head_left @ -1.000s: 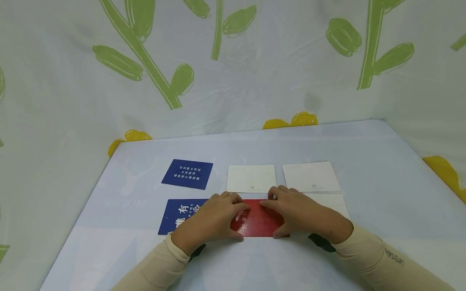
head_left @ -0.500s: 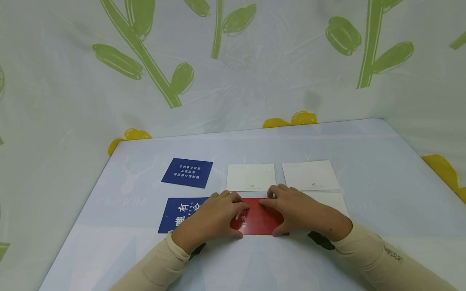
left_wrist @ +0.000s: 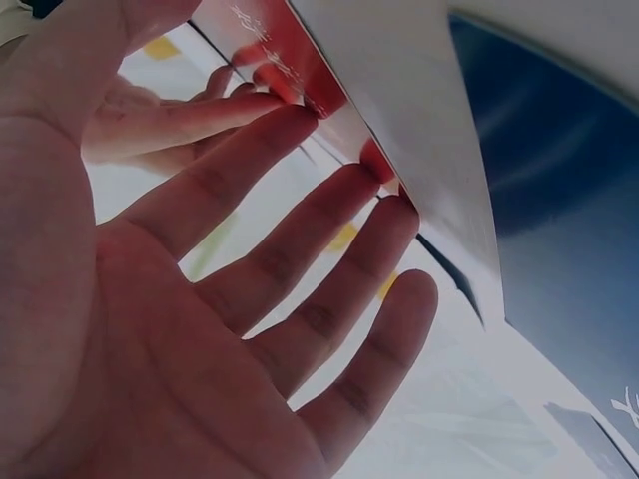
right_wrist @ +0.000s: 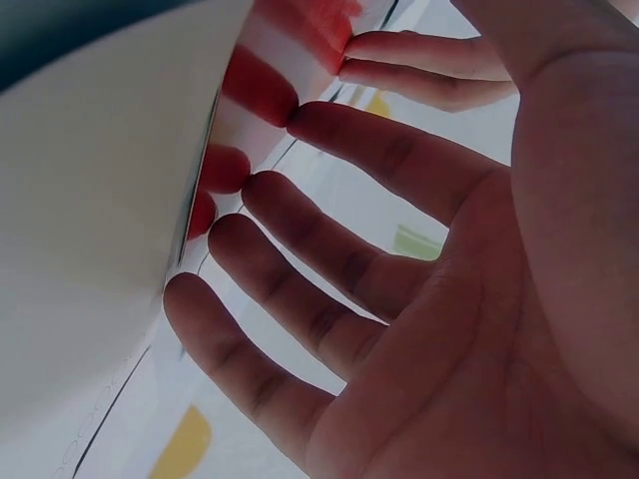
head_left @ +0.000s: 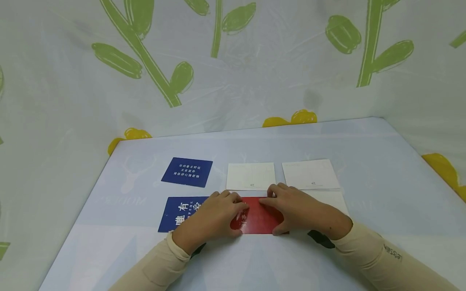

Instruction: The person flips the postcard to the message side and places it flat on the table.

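Observation:
A glossy red card (head_left: 259,220) with white characters lies flat on the table in the head view. My left hand (head_left: 214,214) rests its fingertips on the card's left part, with the thumb at the near edge. My right hand (head_left: 300,208) touches its right part in the same way. In the left wrist view the fingers (left_wrist: 329,289) are extended and spread, some tips meeting the red card (left_wrist: 275,50). The right wrist view likewise has lightly bent, spread fingers (right_wrist: 300,279) at the red card (right_wrist: 262,85). Both hands cover the card's ends.
A blue card (head_left: 174,214) with large white characters lies partly under the left hand. Behind it is another blue card (head_left: 187,182). Two white cards (head_left: 251,173) stand in the back row, and a further white card (head_left: 333,199) is partly hidden by the right hand.

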Motion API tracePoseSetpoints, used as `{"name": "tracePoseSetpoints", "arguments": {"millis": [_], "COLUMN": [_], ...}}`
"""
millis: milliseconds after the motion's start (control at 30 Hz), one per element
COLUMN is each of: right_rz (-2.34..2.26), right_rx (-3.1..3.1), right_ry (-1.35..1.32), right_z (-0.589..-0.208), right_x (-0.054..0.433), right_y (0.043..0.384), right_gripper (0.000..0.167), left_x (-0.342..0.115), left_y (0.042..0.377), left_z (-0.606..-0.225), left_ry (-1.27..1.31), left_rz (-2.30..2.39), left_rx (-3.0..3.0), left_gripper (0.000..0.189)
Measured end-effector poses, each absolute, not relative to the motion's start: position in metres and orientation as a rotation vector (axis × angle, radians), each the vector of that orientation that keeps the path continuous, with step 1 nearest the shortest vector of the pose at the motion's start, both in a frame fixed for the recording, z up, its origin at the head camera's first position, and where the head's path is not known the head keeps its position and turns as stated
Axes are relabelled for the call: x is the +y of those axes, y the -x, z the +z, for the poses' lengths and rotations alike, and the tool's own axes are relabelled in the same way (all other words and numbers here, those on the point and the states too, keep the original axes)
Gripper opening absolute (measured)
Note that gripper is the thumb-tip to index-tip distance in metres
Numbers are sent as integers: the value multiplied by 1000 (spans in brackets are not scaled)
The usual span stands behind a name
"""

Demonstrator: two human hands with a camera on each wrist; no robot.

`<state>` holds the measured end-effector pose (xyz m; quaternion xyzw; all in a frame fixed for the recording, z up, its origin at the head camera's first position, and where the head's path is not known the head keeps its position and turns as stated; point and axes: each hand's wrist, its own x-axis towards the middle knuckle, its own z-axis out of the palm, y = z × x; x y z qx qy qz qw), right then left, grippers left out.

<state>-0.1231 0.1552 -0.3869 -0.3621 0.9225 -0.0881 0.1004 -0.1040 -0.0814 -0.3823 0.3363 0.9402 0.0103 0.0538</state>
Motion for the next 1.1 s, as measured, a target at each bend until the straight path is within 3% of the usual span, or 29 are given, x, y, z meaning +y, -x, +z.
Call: {"name": "tracePoseSetpoints", "arguments": {"millis": [1100], "right_rz": [-158], "right_rx": [2766], "right_ry": [1145], "right_z": [-387], "right_x": [154], "right_y": [118], "right_gripper": [69], "left_x": [-80], "left_y": [100], "left_z": [-382], "left_ry": [-1108], "left_rz": [-139], "left_rx": [2889], "left_gripper": [59]}}
